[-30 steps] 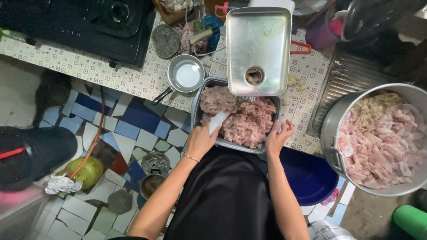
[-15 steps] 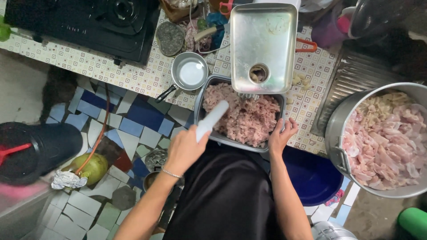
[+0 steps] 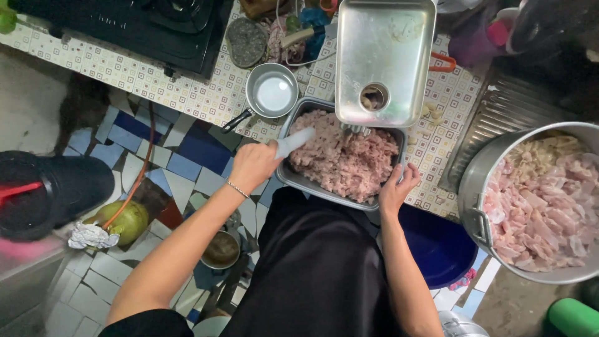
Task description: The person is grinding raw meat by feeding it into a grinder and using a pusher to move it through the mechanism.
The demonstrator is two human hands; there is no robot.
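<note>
My left hand (image 3: 252, 165) grips a white plastic pusher (image 3: 295, 141), its tip raised over the left rim of a grey metal tray (image 3: 298, 181). The tray is full of pink minced meat (image 3: 345, 160). My right hand (image 3: 397, 189) holds the tray's front right corner. Directly behind the tray stands a meat grinder with a steel hopper pan (image 3: 384, 61) and a round feed hole (image 3: 373, 97). Strands of mince hang from its outlet onto the pile.
A large steel pot of raw meat pieces (image 3: 540, 202) sits at the right. A small saucepan (image 3: 271, 95) stands left of the grinder, a black gas stove (image 3: 150, 28) further left. Below are a blue basin (image 3: 438, 244), a green coconut (image 3: 128, 219) and a black bin (image 3: 48, 192).
My left hand has lifted off the mince with the white pusher and drawn back left, to the tray's edge. My right hand has stayed at the tray's corner.
</note>
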